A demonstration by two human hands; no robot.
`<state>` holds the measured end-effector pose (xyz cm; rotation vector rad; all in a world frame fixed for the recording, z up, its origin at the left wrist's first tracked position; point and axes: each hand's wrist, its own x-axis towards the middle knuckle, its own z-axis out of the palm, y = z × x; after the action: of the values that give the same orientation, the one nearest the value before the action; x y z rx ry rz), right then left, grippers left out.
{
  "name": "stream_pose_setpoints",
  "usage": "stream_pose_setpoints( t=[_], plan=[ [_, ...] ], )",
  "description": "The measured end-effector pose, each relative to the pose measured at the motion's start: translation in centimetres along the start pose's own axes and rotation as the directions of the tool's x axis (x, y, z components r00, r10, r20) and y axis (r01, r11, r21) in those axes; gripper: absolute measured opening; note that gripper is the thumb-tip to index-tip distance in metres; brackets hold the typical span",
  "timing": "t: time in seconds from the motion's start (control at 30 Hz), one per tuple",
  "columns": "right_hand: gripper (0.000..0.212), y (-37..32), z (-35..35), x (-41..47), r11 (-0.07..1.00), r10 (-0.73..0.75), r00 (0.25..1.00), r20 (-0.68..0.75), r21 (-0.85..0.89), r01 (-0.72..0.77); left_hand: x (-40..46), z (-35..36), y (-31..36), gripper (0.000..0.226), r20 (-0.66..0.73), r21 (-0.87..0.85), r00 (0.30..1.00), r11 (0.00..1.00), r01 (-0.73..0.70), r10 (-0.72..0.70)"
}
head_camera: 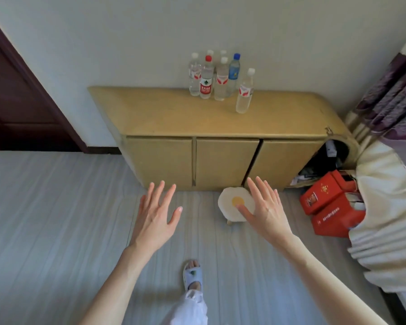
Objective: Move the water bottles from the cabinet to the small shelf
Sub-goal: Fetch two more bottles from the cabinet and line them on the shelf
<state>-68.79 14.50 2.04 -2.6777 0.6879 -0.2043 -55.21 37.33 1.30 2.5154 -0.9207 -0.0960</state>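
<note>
Several clear water bottles (pixel 215 76) stand in a cluster at the back of the yellow cabinet (pixel 164 113) top, against the wall. One has a red cap (pixel 206 78), one a blue cap (pixel 233 73). A single white-capped bottle (pixel 245 91) stands apart to the right. My left hand (pixel 156 215) and my right hand (pixel 265 207) are stretched out in front of me, fingers spread, holding nothing, well below and in front of the cabinet. A small white stool (pixel 230 207) with a fried-egg top sits on the floor, partly behind my right thumb.
A dark door (pixel 17 99) is at the left. Red boxes (pixel 328 205) lie on the floor to the right, beside a curtain (pixel 391 184). The cabinet's right end is open with dark items (pixel 326 158) inside. My slippered foot (pixel 192 274) is on the grey floor.
</note>
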Motion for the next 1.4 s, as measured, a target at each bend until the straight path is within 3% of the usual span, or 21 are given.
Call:
stream_pose_setpoints(
  t=[0.13, 0.43, 0.73, 0.93, 1.2, 1.4],
  plan=[
    [0.07, -0.8, -0.6, 9.1, 0.999, 0.0, 1.0, -0.018, 0.032, 0.0, 9.8, -1.2, -1.1, 0.071, -0.009, -0.002, 0.999, 0.999, -0.039, 0.039],
    [0.071, 1.0, 1.0, 23.0, 0.997, 0.07, 0.997, 0.033, 0.038, -0.071, 23.9, 1.3, -3.5, 0.075, 0.131, -0.041, 0.991, 0.999, -0.027, 0.032],
    [0.069, 5.2, 0.2, 40.9, 0.997, 0.072, 0.997, -0.011, 0.015, -0.072, 41.6, 2.9, -4.2, 0.068, 0.101, -0.016, 0.995, 1.0, -0.002, 0.003],
    [0.064, 8.5, -2.5, 50.4, 0.996, 0.09, 0.986, -0.141, 0.007, -0.089, 54.0, 3.2, -1.8, 0.066, 0.097, 0.026, 0.99, 0.994, -0.109, 0.106],
    [0.066, 11.6, -3.4, 58.4, 0.973, 0.228, 0.965, -0.132, -0.003, -0.23, 66.5, 4.9, 0.2, 0.058, 0.157, 0.032, 0.942, 0.951, -0.306, 0.298],
    [0.067, 12.8, -2.2, 62.1, 0.925, 0.369, 0.923, -0.11, 0.141, -0.353, 75.6, 7.0, 1.8, 0.06, 0.202, 0.009, 0.868, 0.885, -0.465, 0.454]
  ],
)
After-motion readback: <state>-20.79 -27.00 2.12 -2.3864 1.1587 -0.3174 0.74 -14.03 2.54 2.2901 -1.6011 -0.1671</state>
